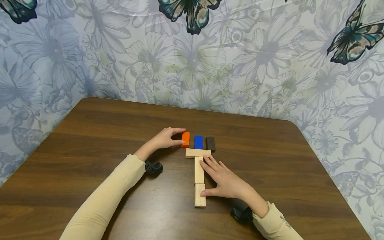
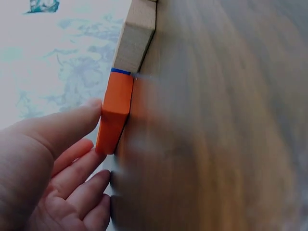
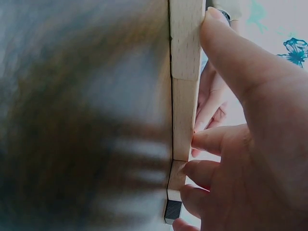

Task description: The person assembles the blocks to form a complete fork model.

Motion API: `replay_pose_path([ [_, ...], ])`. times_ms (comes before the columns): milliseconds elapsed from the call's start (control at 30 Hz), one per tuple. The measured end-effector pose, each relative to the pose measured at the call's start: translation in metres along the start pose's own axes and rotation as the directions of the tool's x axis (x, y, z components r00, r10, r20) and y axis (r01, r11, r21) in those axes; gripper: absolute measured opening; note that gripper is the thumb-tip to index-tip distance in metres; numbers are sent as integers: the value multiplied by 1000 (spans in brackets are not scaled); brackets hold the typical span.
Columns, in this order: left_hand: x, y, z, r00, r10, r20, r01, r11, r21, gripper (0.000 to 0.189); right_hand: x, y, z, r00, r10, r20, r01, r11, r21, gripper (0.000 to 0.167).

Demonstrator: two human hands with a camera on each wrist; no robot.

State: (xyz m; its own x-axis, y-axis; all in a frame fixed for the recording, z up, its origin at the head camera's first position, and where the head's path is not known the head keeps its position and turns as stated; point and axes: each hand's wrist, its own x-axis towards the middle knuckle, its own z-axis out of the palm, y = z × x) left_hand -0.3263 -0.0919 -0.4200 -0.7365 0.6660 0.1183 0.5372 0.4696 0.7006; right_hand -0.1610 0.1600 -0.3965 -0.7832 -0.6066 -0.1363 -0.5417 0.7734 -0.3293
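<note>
My left hand (image 1: 166, 137) has its thumb and index finger at the orange block (image 1: 186, 138), pinching it at its edges. In the left wrist view the orange block (image 2: 117, 98) lies on the table, with the other fingers curled beside it. To its right lie a blue block (image 1: 198, 142) and a black block (image 1: 210, 143), spaced apart. Below them a plain wooden block (image 1: 192, 153) lies crosswise, above two more wooden blocks (image 1: 199, 171) set end to end. My right hand (image 1: 226, 181) is spread over these, thumb on the nearest block (image 1: 199, 201), fingertips along the upper ones.
Everything lies on a brown wood-grain table (image 1: 135, 213) with rounded far corners. A cloth (image 1: 192, 63) with flowers and butterflies hangs behind its far edge. Black wrist cameras (image 1: 153, 167) are worn at both wrists, just past the light yellow sleeves (image 1: 105, 196).
</note>
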Motion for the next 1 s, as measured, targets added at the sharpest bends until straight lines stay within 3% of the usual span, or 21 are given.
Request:
replay_pose_path([
  [467, -4, 12, 6, 998, -55, -9, 55, 996, 64, 53, -6, 1, 2, 1000, -8, 9, 8, 1000, -5, 99],
  [1000, -22, 28, 16, 997, -77, -8, 77, 995, 67, 53, -22, -3, 2, 1000, -19, 24, 19, 1000, 0, 99],
])
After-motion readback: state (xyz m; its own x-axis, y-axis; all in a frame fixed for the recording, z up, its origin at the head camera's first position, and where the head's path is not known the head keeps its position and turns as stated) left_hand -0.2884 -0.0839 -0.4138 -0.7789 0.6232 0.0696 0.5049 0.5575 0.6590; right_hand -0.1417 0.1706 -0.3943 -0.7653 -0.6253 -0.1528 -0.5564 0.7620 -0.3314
